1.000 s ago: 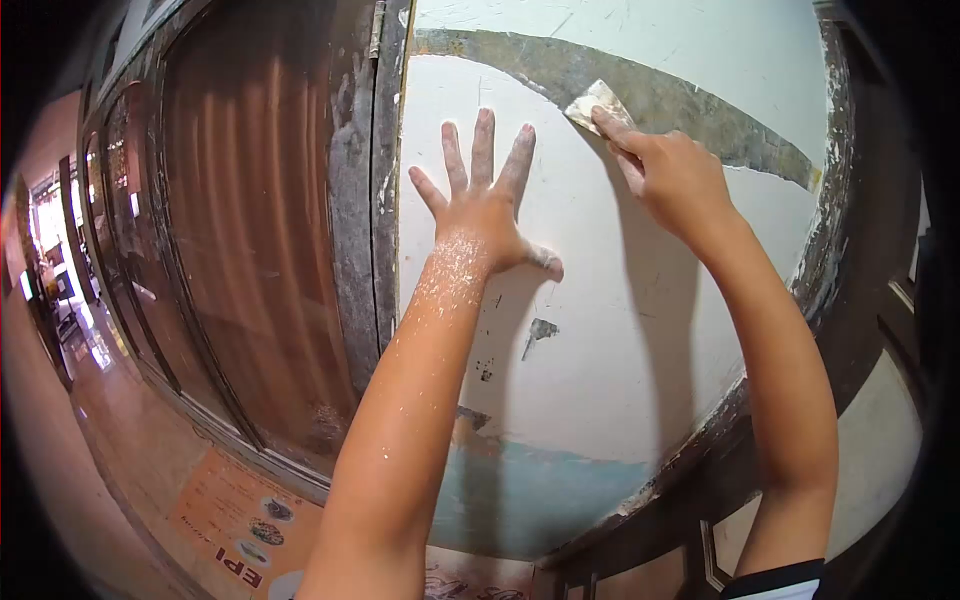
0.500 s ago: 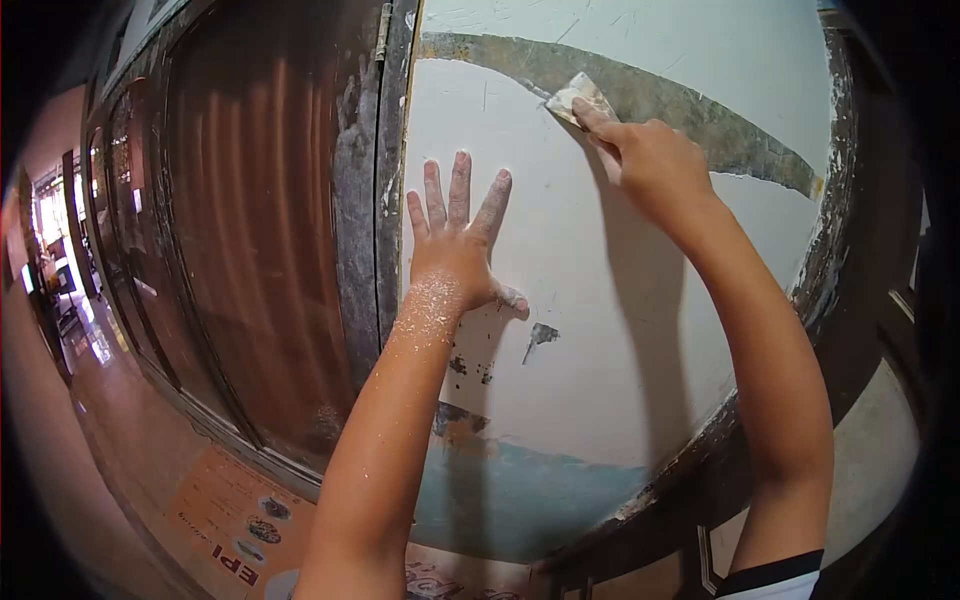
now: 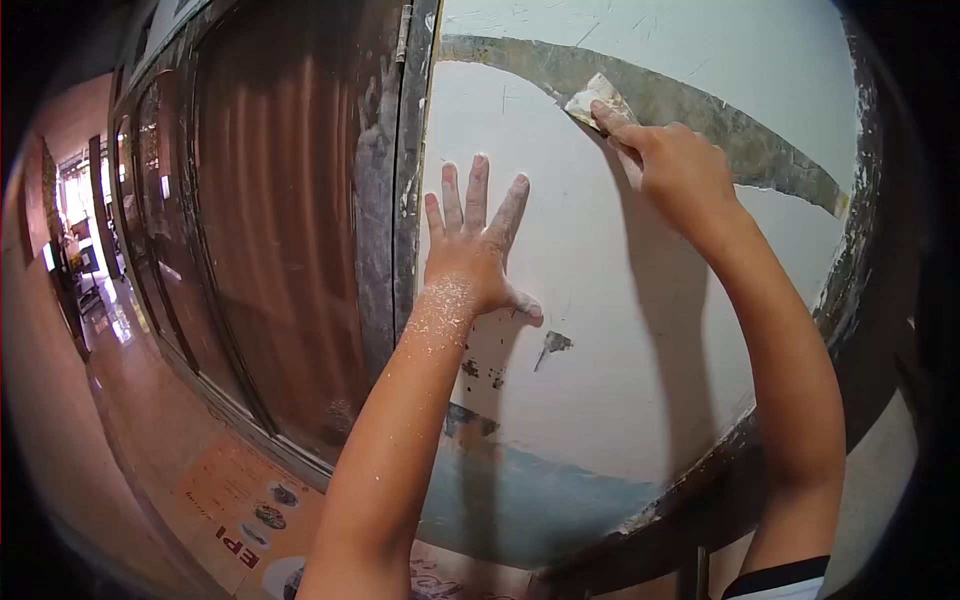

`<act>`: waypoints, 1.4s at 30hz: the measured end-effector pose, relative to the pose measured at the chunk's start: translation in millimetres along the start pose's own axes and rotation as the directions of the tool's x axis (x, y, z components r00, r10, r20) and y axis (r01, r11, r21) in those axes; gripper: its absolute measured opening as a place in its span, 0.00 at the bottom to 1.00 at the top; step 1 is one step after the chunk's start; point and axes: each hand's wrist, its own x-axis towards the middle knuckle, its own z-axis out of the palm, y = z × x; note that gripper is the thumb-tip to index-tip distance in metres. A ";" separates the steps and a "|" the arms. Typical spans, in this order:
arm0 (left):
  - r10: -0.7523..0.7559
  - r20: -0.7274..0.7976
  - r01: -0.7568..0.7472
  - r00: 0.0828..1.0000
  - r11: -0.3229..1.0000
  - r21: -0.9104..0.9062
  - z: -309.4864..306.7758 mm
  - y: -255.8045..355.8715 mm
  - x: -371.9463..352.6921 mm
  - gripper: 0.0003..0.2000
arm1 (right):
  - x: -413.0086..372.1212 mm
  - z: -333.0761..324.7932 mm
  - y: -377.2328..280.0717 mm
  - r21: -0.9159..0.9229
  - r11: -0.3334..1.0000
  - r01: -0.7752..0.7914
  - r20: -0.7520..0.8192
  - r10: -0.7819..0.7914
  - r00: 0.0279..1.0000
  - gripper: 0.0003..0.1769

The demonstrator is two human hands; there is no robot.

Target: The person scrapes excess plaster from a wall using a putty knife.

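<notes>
My left hand (image 3: 472, 245) lies flat against the white panel (image 3: 580, 250), fingers spread and holding nothing. White dust coats its fingers and speckles the wrist. Higher up and to the right, my right hand (image 3: 680, 170) is closed around a scraper (image 3: 603, 100) with a white-smeared blade. One finger presses along the blade, whose edge touches the panel at the lower border of a bare grey band (image 3: 690, 105). The scraper's handle is mostly hidden in the hand. Below my left hand, a small dark patch (image 3: 553, 345) shows in the white surface.
A dark wooden frame with a hinge (image 3: 404, 35) borders the panel on the left, beside brown glazed doors (image 3: 280, 230). Chipped dark trim (image 3: 850, 240) edges the right side. Printed cardboard (image 3: 240, 490) lies on the floor at lower left.
The view has shifted, so the panel and both hands appear slightly further right. Against the panel, my left hand stays put and the scraper remains at nearly the same spot.
</notes>
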 end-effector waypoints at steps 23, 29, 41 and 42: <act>0.091 0.176 -0.093 0.980 0.996 0.005 -13.4 -10.3 1.6 0.82 | 35.2 3.9 -28.9 0.010 0.999 -0.052 -0.016 0.052 0.999 0.25; 0.114 0.206 -0.113 0.972 0.993 -0.018 -15.4 -11.8 1.9 0.81 | 39.3 -2.1 -41.1 0.007 1.000 -0.022 -0.022 0.022 1.000 0.24; 0.137 0.204 -0.131 0.969 0.991 -0.042 -11.5 -14.4 2.1 0.81 | 52.9 -6.1 -38.2 0.005 1.000 0.027 -0.040 -0.027 0.999 0.19; 0.133 0.203 -0.127 0.970 0.991 -0.041 -12.0 -15.4 2.8 0.81 | 53.8 -8.2 -38.7 -0.012 1.000 0.028 -0.033 -0.028 0.999 0.19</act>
